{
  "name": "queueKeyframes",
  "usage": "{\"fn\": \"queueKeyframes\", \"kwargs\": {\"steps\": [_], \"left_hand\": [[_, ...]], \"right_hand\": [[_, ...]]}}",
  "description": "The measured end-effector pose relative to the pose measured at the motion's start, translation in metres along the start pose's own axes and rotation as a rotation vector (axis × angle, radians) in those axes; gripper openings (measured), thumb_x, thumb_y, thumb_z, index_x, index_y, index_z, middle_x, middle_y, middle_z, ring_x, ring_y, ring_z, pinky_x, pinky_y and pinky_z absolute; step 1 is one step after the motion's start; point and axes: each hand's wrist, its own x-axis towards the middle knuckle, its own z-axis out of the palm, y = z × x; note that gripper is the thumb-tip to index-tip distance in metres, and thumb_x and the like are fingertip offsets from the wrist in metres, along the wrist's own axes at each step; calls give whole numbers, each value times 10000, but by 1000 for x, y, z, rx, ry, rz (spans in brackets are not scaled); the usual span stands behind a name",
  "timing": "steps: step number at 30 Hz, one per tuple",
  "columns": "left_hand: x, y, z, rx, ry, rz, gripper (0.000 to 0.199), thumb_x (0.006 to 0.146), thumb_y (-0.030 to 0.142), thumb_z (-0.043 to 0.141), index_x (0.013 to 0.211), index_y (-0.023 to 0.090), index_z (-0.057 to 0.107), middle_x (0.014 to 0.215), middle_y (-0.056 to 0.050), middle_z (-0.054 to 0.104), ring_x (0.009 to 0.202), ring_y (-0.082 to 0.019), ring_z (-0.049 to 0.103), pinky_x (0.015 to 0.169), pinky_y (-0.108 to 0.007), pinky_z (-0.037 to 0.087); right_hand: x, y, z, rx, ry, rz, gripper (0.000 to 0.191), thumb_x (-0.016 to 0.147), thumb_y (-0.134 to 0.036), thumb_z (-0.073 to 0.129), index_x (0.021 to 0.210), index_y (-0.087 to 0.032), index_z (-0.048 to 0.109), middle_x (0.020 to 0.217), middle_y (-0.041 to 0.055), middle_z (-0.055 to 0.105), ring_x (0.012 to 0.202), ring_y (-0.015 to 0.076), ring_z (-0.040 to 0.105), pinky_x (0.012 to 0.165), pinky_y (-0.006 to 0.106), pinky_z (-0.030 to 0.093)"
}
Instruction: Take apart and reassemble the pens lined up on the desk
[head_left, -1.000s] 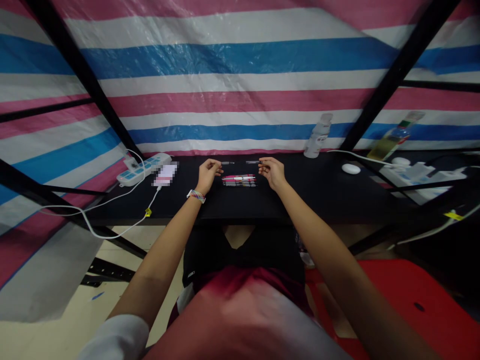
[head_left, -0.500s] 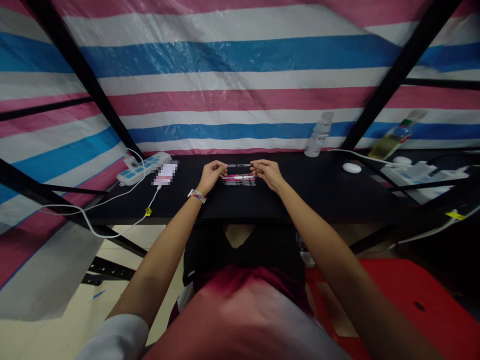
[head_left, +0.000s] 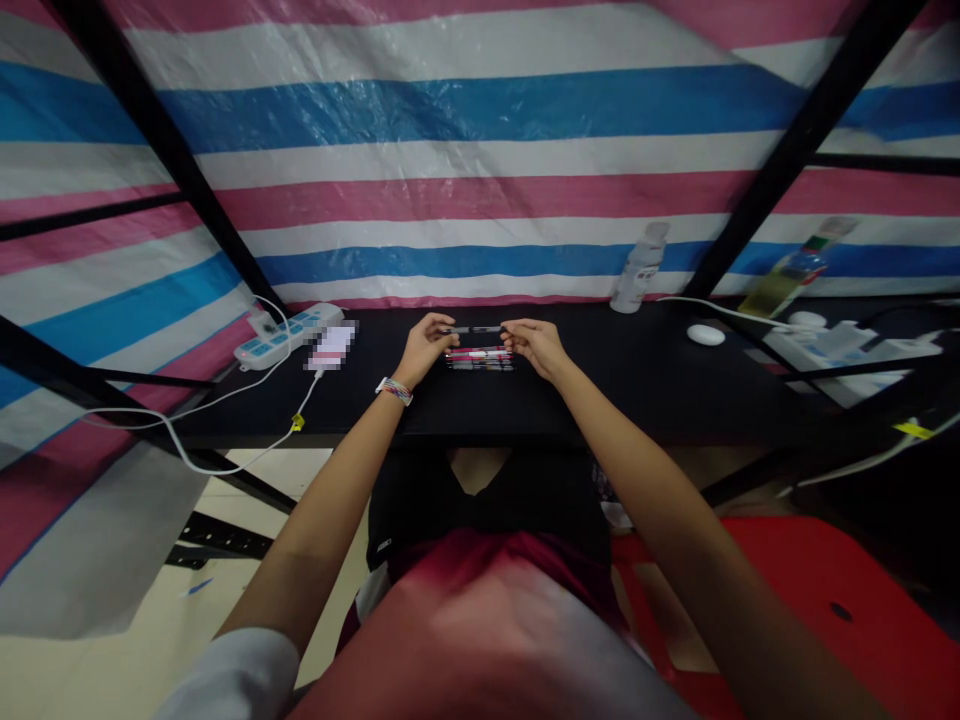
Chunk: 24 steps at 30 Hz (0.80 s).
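A dark pen with a clear barrel [head_left: 480,330] lies level between my two hands, just above or on the black desk. My right hand [head_left: 538,347] pinches its right end between thumb and fingertips. The other end sits between the thumb and fingers of my left hand [head_left: 426,348], whose index finger is lifted a little; its grip looks loose. Closer to me, several pens [head_left: 480,364] lie side by side in a row, among them a pink and white pen [head_left: 478,354]. Both hands are close to the ends of this row.
On the left of the black desk [head_left: 630,390] are a power strip [head_left: 289,337] and a phone [head_left: 331,346] on a white cable. A clear bottle [head_left: 640,268], a white oval case [head_left: 705,335] and a tilted bottle [head_left: 791,272] stand right. Black frame posts flank the desk.
My left fingers have parted slightly, the index finger rising, and more of the pen's left end shows. My right hand and the row of pens stay put.
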Motion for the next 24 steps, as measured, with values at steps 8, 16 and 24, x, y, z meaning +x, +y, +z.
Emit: {"fn": "queueKeyframes", "kwargs": {"steps": [8,16,24], "left_hand": [[2,-9,-4,50,-33,172,554,790,286,937,1278,222,683,1058,-76,814,1037,-228,781,942,-359,612],[0,-8,-5,147,-48,174,396,890,326,825,1251,195,729,1072,-105,820,1054,-269,787,940,-399,597],[0,-7,-3,247,40,118,473,981,628,698,885,177,803,927,-110,825,971,-283,759,983,-439,576]], "right_hand": [[-1,-1,0,-1,-12,2,150,781,-226,954,841,-157,836,746,65,784,651,138,676,690,284,612],[0,-1,1,-6,-1,4,124,789,-210,936,842,-155,838,739,65,780,641,141,671,694,295,604],[0,0,0,5,-6,-11,92,802,-194,912,854,-161,844,753,60,784,664,138,682,729,296,612]]}}
